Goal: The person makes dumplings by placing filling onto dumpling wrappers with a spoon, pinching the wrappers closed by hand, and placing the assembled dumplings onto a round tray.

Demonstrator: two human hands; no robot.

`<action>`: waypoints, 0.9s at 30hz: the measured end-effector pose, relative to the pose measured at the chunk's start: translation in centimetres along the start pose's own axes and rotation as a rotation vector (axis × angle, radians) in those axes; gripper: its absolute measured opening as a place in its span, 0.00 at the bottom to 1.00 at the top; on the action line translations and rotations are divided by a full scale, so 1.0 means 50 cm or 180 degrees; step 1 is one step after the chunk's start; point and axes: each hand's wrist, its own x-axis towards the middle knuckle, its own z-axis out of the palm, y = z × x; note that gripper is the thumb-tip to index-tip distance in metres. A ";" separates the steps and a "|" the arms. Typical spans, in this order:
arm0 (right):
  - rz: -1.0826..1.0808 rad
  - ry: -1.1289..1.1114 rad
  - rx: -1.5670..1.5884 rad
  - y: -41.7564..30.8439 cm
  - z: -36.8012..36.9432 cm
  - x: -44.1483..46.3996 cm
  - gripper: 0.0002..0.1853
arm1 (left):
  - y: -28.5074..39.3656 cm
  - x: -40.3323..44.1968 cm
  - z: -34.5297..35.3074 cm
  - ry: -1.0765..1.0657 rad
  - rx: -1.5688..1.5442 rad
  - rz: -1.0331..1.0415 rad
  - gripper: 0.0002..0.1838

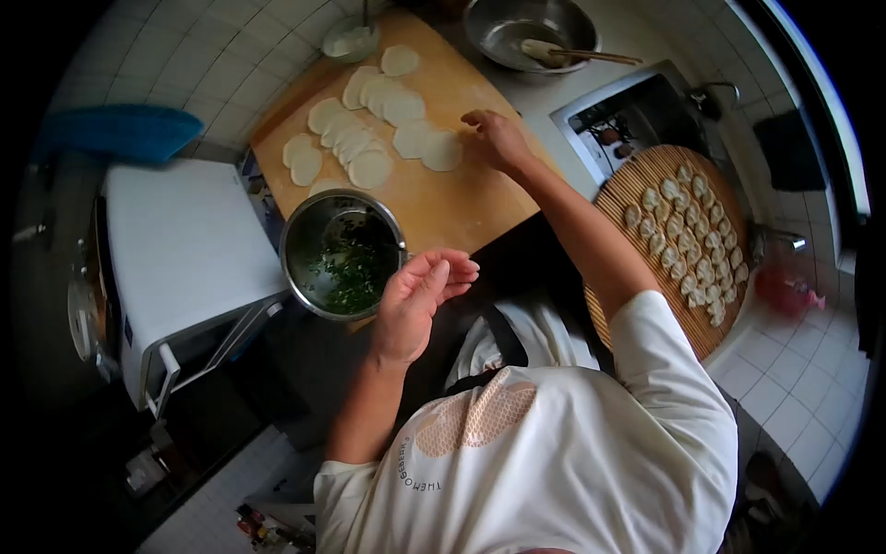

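Observation:
My left hand point(426, 300) is turned palm up in front of my chest, its fingers loosely curved and apart from the thumb, nothing in it. Just beside it is a metal bowl point(292, 222) with chopped green filling point(351, 272) inside. My right hand point(498, 140) reaches over the wooden board point(480, 203), fingers stretched out and holding nothing visible. Close to its fingertips lies a round dough wrapper point(442, 151). More pale dough wrappers point(371, 168) spread over the board, several of them overlapping.
Folded dumplings point(688, 235) sit in rows on a round slatted tray point(637, 175) at the right. A large steel bowl point(480, 42) holding a wooden-handled utensil point(591, 56) stands at the back, near a sink point(568, 115). A white cabinet point(189, 240) is at the left.

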 end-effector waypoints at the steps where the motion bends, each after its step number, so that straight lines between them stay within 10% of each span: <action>1: -0.0020 -0.0022 -0.0378 -0.007 0.025 0.025 0.15 | 0.002 -0.011 -0.010 0.0043 -0.0014 0.0035 0.13; 9: 0.0030 -0.0376 -0.1024 -0.023 0.049 0.003 0.09 | 0.003 -0.069 -0.090 0.0387 -0.0269 0.0439 0.14; 21: 0.0887 -0.1385 0.3284 -0.342 -0.021 -0.105 0.04 | 0.003 0.022 -0.108 0.0117 -0.2380 0.0939 0.20; 27: -0.0422 -0.1233 0.1774 -0.381 0.020 -0.137 0.11 | 0.001 -0.010 -0.102 0.0729 -0.2057 0.1657 0.13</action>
